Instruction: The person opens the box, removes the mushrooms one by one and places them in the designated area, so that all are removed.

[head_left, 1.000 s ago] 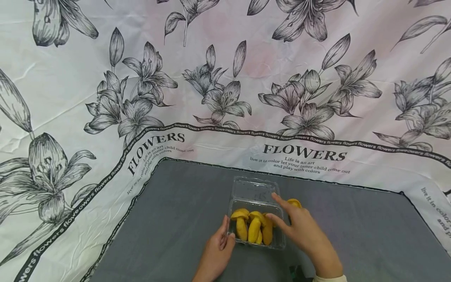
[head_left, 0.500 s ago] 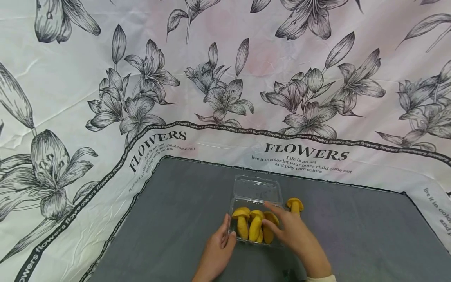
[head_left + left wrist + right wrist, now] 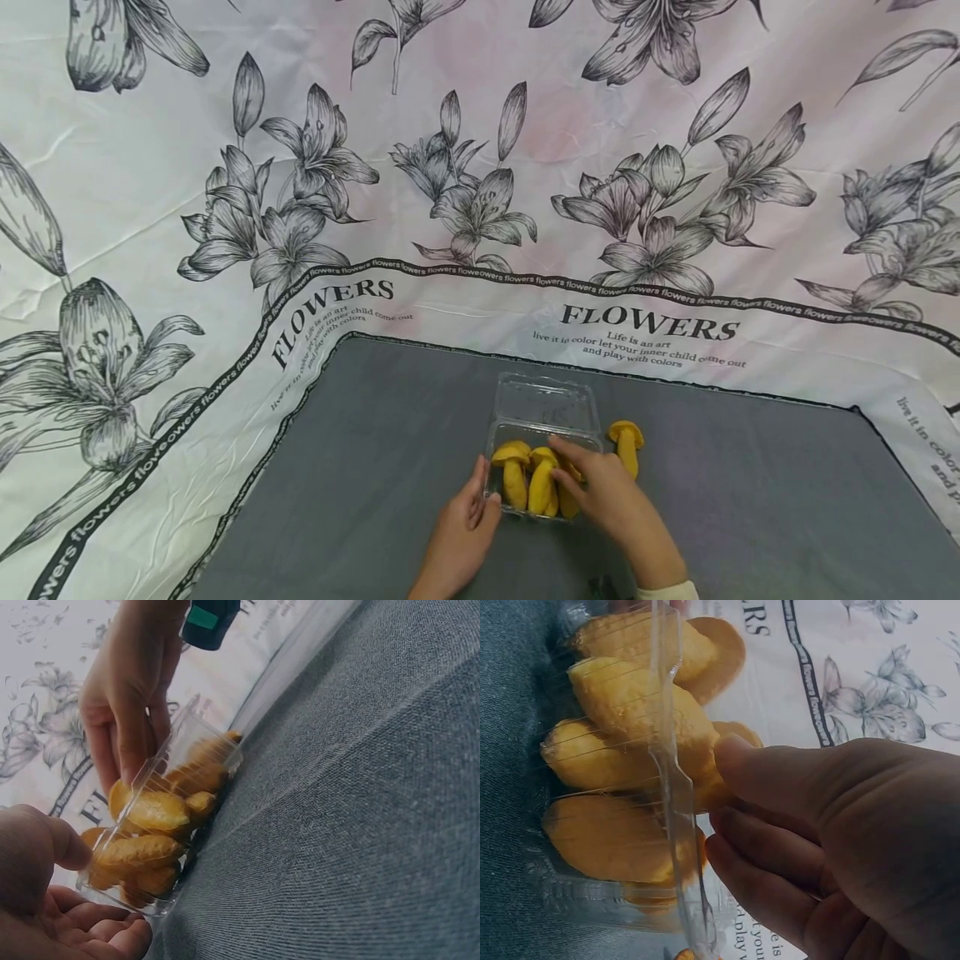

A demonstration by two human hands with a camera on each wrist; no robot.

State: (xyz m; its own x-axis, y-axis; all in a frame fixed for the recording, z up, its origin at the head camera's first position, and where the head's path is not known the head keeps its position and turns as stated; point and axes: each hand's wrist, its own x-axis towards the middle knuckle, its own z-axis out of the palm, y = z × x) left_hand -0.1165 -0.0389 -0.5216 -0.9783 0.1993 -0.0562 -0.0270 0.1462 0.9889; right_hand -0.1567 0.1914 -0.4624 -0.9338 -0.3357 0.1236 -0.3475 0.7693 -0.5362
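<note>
A clear plastic clamshell box (image 3: pixel 546 402) stands with its lid raised toward the back. Several yellow mushrooms (image 3: pixel 514 485) lie inside, caps toward the lid. My left hand (image 3: pixel 459 525) holds the box's left side, thumb at the rim and fingers around the outside. Inside the box, my right hand (image 3: pixel 611 497) pinches the cap of a middle mushroom (image 3: pixel 641 701) between thumb and fingers; the far side of that grip is hidden. The right hand partly covers the rightmost mushroom in the head view.
Another yellow mushroom (image 3: pixel 627 442) lies on the grey cloth (image 3: pixel 375 450) just right of the box. Behind rises a white flower-printed curtain (image 3: pixel 480 317). A dark device (image 3: pixel 210 626) with a green patch sits at the right wrist.
My right hand has moved left and down, from the rightmost mushroom to the middle one, uncovering the loose mushroom at the right. The left hand and box have stayed put.
</note>
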